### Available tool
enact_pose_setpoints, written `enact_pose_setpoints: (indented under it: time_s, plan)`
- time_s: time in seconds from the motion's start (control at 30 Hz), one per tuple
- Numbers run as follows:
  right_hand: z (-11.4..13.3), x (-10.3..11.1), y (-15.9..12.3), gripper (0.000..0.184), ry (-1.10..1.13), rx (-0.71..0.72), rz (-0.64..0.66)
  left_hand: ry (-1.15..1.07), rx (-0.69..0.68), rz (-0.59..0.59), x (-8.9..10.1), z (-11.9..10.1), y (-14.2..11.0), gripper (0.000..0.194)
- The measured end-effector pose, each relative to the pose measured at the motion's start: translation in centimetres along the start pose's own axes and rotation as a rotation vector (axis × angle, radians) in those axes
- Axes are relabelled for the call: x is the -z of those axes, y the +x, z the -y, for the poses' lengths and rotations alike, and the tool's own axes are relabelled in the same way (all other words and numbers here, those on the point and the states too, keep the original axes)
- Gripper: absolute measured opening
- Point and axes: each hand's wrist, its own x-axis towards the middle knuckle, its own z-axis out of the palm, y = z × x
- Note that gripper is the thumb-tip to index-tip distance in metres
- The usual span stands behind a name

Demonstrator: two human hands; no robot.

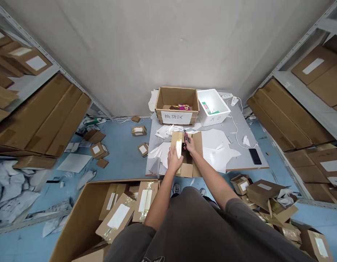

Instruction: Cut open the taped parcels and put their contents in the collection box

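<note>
On the table in front of me, a small cardboard box (pixel 187 170) lies with its flaps spread. A strip of tape and a white label run along its left flap. My left hand (pixel 174 160) grips that flap, thumb near the label and fingers at its left edge. A black-and-red box cutter (pixel 186 136) is in my right hand (pixel 190 146), fingers closed around it, over the box opening. The inside of the box is dark and partly hidden by my right hand.
Behind the box stand a larger labelled carton (pixel 176 118) and a white foam bin (pixel 214 119). Torn white paper (pixel 216 145) and a phone (pixel 255 156) lie on the table. A big carton of parcels (pixel 93 196) is at my left; opened boxes (pixel 264 193) pile at right.
</note>
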Motion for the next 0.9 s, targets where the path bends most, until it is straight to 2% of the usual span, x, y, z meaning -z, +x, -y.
enact_pose_setpoints:
  time_s: [0.2,0.43,0.67,0.9]
  plan:
    - [-1.0,0.3,0.5,0.055,-0.081,0.074,0.013,-0.007,-0.017,0.005,-0.9,0.0,0.0,0.09]
    - [-2.1,-0.5,0.5,0.061,-0.078,0.104,0.101,0.01,0.026,0.026,-0.7,0.5,0.3,0.089]
    - [-2.1,-2.0,1.5,0.058,-0.06,0.127,0.138,0.038,0.04,0.044,-0.4,0.9,0.2,0.086]
    - [-2.3,-2.0,1.1,0.047,-0.165,0.202,0.172,0.054,0.038,0.048,-0.4,0.5,0.5,0.084]
